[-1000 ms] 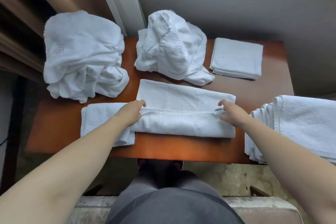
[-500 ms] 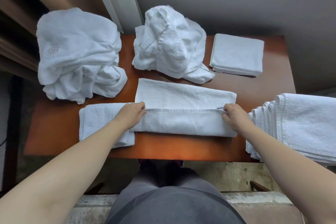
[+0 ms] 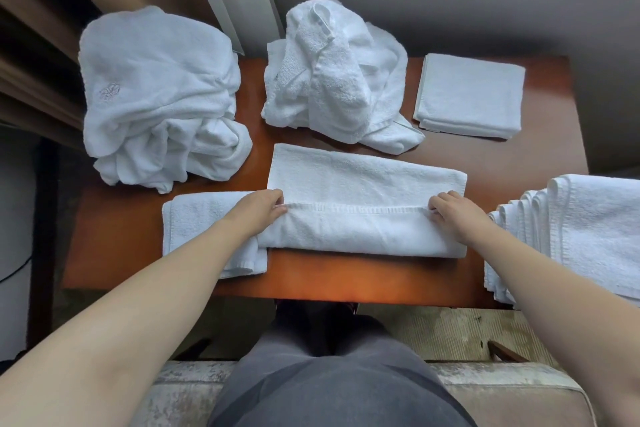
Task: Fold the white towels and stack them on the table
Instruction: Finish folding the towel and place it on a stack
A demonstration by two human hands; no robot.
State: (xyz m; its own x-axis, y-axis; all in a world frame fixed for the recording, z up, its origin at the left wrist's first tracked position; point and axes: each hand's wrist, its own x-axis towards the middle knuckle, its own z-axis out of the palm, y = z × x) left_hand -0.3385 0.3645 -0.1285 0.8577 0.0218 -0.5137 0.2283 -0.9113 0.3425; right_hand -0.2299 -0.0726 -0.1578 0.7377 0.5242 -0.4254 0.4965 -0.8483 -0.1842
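Head view, looking down on a reddish-brown wooden table point(image 3: 332, 274). At centre lies a white towel point(image 3: 367, 184) being folded lengthwise: its near portion is doubled over, so that a hemmed edge runs left to right across the middle of the cloth. The left hand point(image 3: 258, 211) holds the left end of this hem, fingers curled over the edge and pinching it against the layer beneath. The right hand point(image 3: 450, 215) holds the right end of the same hem, fingers bent and close together on the fabric; whether the thumb is tucked under the edge cannot be told from this angle.

The towel's left end overlaps a folded towel point(image 3: 204, 229) lying flat beneath the left forearm. At the table's far left sits a large crumpled white bundle point(image 3: 156, 97), possibly a bathrobe, bearing a faint embroidered emblem. At far centre is a heap of unfolded towels point(image 3: 332, 73), just beyond the towel in hand. At far right rests a small folded square towel point(image 3: 471, 94), apart from the heap. At the right edge, a stack of folded towels point(image 3: 588, 236) hangs partly over the table's side, just beside the right forearm.
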